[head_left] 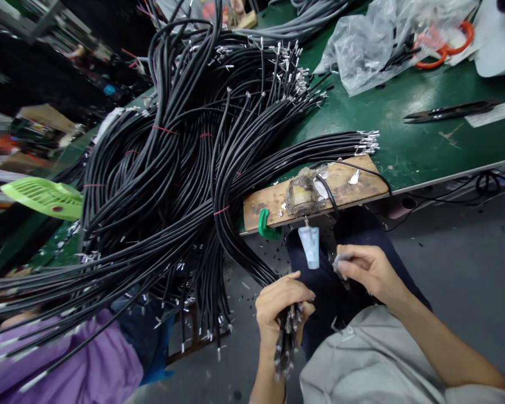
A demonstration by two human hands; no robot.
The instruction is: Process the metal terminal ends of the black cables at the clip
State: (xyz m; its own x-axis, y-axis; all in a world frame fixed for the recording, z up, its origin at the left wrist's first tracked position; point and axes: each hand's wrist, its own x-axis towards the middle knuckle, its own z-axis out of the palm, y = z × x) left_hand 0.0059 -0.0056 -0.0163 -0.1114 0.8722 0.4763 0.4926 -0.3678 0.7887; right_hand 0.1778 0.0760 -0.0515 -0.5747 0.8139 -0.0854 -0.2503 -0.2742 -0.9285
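Observation:
My left hand (284, 303) is closed around a bundle of black cables (252, 266), whose stripped, dull ends hang below the fist. My right hand (370, 269) pinches a small greyish scrap (340, 262), too blurred to name. Between and above the hands, a small motor-like device (302, 193) sits on a wooden board (362, 188), with a pale blue tapered piece (310, 247) hanging from its shaft. The held bundle runs up into a large pile of black cables (185, 134), tied in places with red bands.
A green clamp (267, 224) grips the board's front edge. On the green table (429, 151) lie black snips (450, 111), orange-handled scissors (446, 47) and a clear plastic bag (362, 50). A green plastic fan (44, 197) lies left. A person in purple sleeve (88, 359) sits lower left.

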